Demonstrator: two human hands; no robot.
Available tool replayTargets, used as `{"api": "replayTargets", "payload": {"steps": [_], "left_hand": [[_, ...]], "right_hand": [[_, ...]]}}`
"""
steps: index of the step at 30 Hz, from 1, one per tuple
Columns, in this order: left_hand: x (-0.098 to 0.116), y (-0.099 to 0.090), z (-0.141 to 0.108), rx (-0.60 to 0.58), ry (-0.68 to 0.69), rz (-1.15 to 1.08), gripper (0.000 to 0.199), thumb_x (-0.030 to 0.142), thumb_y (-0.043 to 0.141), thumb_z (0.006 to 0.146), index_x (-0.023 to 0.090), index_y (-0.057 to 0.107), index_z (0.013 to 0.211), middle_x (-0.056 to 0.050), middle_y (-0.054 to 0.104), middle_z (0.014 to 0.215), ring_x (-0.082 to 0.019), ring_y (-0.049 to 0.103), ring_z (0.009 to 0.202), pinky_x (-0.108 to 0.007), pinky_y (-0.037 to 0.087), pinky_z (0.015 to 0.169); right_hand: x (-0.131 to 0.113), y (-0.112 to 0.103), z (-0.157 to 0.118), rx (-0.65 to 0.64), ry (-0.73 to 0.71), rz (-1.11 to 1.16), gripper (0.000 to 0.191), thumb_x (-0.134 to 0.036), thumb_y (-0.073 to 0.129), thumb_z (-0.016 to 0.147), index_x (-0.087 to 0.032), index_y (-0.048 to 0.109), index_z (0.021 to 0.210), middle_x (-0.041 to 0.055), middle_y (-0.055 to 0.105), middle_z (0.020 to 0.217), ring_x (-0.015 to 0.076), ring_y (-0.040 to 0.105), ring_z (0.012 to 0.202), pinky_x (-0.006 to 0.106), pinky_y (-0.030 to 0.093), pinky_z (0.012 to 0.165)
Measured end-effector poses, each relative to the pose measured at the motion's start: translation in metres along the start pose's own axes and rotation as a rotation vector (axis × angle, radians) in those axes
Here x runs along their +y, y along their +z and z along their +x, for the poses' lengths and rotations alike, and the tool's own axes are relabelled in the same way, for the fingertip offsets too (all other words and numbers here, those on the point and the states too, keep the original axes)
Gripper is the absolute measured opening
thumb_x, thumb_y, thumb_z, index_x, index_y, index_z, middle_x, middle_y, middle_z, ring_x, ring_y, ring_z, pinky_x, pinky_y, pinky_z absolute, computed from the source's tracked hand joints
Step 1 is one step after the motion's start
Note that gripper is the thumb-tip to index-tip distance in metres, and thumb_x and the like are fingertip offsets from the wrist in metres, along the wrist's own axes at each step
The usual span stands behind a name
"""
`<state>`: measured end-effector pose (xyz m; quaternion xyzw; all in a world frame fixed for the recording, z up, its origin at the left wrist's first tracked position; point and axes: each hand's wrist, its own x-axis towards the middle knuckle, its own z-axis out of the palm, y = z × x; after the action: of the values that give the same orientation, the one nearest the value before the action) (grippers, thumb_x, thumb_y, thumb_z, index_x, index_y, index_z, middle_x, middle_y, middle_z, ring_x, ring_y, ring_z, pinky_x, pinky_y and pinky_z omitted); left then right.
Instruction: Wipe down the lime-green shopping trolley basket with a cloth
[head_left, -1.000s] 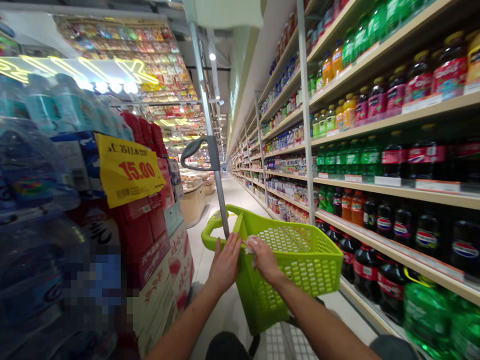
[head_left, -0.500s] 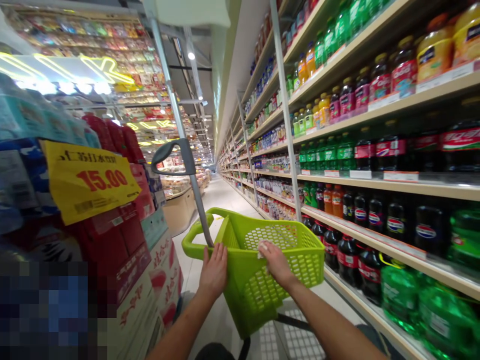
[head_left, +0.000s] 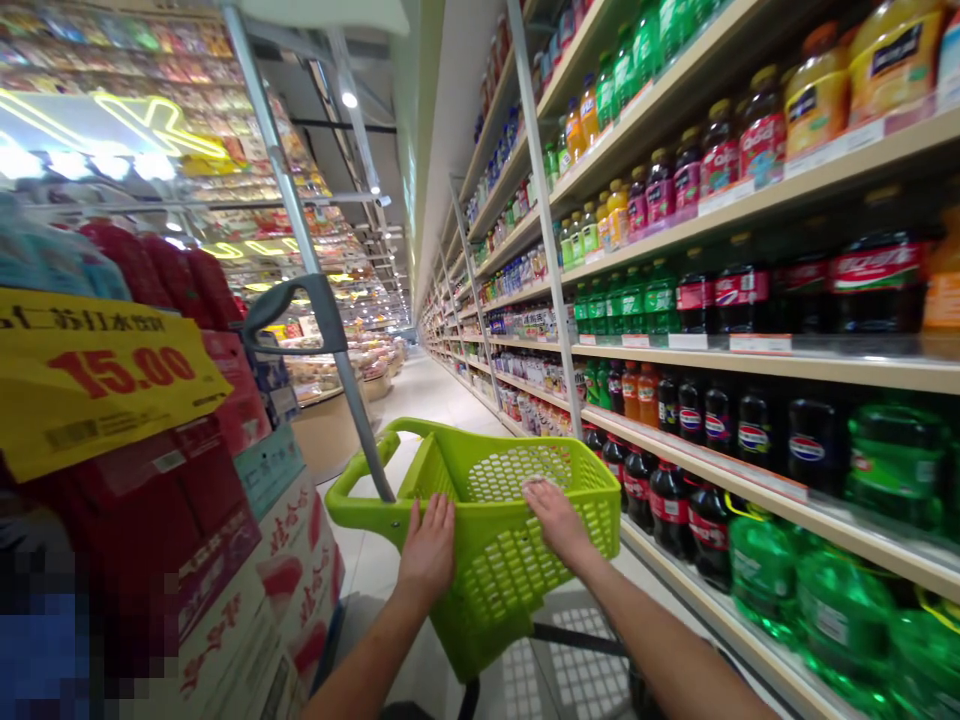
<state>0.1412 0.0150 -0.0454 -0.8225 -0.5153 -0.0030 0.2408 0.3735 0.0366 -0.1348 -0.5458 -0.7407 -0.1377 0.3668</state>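
A lime-green plastic shopping cart basket [head_left: 495,575] with perforated walls stands in front of me. On its near side, my left hand [head_left: 429,545] lies flat, fingers stretched up to the rim. My right hand [head_left: 559,525] is at the same rim farther right, its fingers closed around a small crumpled white tissue [head_left: 535,485]. A grey metal pole [head_left: 274,170] rises from the handle end of the cart, with a dark grey looped grip [head_left: 300,315] on it. Part of the tissue is hidden by the fingers.
Shelves of soft drink bottles [head_left: 757,425] line the right side, close to the cart. Stacked cartons [head_left: 247,560] under a yellow price sign [head_left: 112,365] stand close on the left. A pale floor aisle [head_left: 420,385] runs ahead between shelves and displays.
The cart, pole and shelves have shifted left in view, and the left-hand stack appears nearer. Both hands stay at the cart's near side; the right fingers still hold the tissue.
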Motion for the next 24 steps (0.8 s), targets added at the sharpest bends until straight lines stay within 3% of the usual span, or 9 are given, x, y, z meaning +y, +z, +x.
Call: {"api": "replayTargets", "payload": {"steps": [3,5,8,11,13,15,18,20,24], "left_hand": [[0.001,0.002,0.001,0.014,-0.018,0.009,0.059,0.016,0.033,0.073,0.007,0.033,0.132,-0.012,0.029,0.141,-0.023,0.018,0.132,-0.045,0.007,0.108],[0.003,0.003,0.002,0.023,-0.027,0.003,0.060,0.016,0.033,0.072,0.006,0.033,0.132,-0.013,0.029,0.141,-0.023,0.018,0.132,-0.045,0.007,0.108],[0.006,0.004,0.003,0.016,-0.022,0.007,0.062,0.017,0.035,0.071,0.006,0.032,0.132,-0.013,0.027,0.141,-0.024,0.017,0.133,-0.046,0.007,0.108],[0.007,0.005,0.003,0.003,-0.030,0.015,0.064,0.015,0.035,0.070,0.008,0.030,0.133,-0.012,0.024,0.142,-0.023,0.015,0.133,-0.048,0.008,0.107],[0.005,0.006,0.002,-0.002,-0.034,0.011,0.066,0.014,0.034,0.069,0.008,0.028,0.134,-0.010,0.023,0.143,-0.023,0.014,0.133,-0.048,0.008,0.107],[0.003,0.007,0.001,-0.007,-0.026,0.001,0.068,0.014,0.034,0.068,0.008,0.026,0.135,-0.009,0.021,0.144,-0.022,0.013,0.134,-0.049,0.007,0.107],[0.002,0.008,-0.001,-0.004,-0.025,-0.020,0.069,0.014,0.035,0.067,0.009,0.025,0.135,-0.009,0.019,0.144,-0.022,0.012,0.134,-0.050,0.007,0.107],[0.002,0.009,-0.002,-0.005,-0.039,-0.027,0.069,0.014,0.035,0.067,0.009,0.025,0.135,-0.009,0.019,0.144,-0.023,0.011,0.134,-0.051,0.007,0.107],[0.005,0.009,-0.003,-0.011,-0.058,-0.030,0.070,0.014,0.035,0.067,0.009,0.023,0.136,-0.009,0.018,0.144,-0.023,0.010,0.134,-0.051,0.007,0.106]], "right_hand": [[0.071,-0.030,-0.028,0.036,0.253,-0.115,0.048,0.001,0.034,0.073,-0.011,0.056,0.114,0.0151,0.054,0.121,0.0238,0.044,0.117,0.044,0.033,0.099],[0.093,-0.039,-0.034,0.061,0.388,-0.157,0.045,-0.001,0.032,0.075,-0.009,0.059,0.110,0.0171,0.055,0.118,0.0250,0.047,0.113,0.044,0.035,0.097],[0.068,-0.025,-0.021,0.080,0.347,-0.118,0.053,0.004,0.030,0.070,-0.014,0.058,0.112,0.0118,0.056,0.119,0.0203,0.047,0.115,0.041,0.034,0.100],[0.019,0.002,-0.002,0.061,0.049,0.020,0.065,0.007,0.034,0.061,-0.017,0.052,0.119,0.0079,0.054,0.123,0.0174,0.042,0.119,0.042,0.029,0.103],[0.008,0.006,0.000,0.024,-0.070,0.073,0.068,0.007,0.037,0.059,-0.017,0.050,0.121,0.0084,0.052,0.125,0.0183,0.040,0.121,0.042,0.028,0.104],[0.023,-0.004,-0.007,-0.006,0.007,0.039,0.066,0.007,0.038,0.059,-0.016,0.052,0.119,0.0094,0.052,0.125,0.0190,0.041,0.120,0.040,0.029,0.103],[0.065,-0.029,-0.023,0.007,0.275,-0.081,0.056,0.006,0.033,0.066,-0.012,0.057,0.113,0.0137,0.053,0.122,0.0217,0.044,0.117,0.040,0.032,0.101],[0.077,-0.036,-0.025,0.021,0.350,-0.121,0.053,0.005,0.031,0.069,-0.012,0.058,0.111,0.0150,0.054,0.120,0.0228,0.045,0.116,0.041,0.033,0.100],[0.034,-0.012,-0.008,-0.013,0.168,-0.053,0.059,0.006,0.036,0.063,-0.015,0.056,0.115,0.0110,0.054,0.122,0.0195,0.043,0.119,0.039,0.032,0.101]]}}
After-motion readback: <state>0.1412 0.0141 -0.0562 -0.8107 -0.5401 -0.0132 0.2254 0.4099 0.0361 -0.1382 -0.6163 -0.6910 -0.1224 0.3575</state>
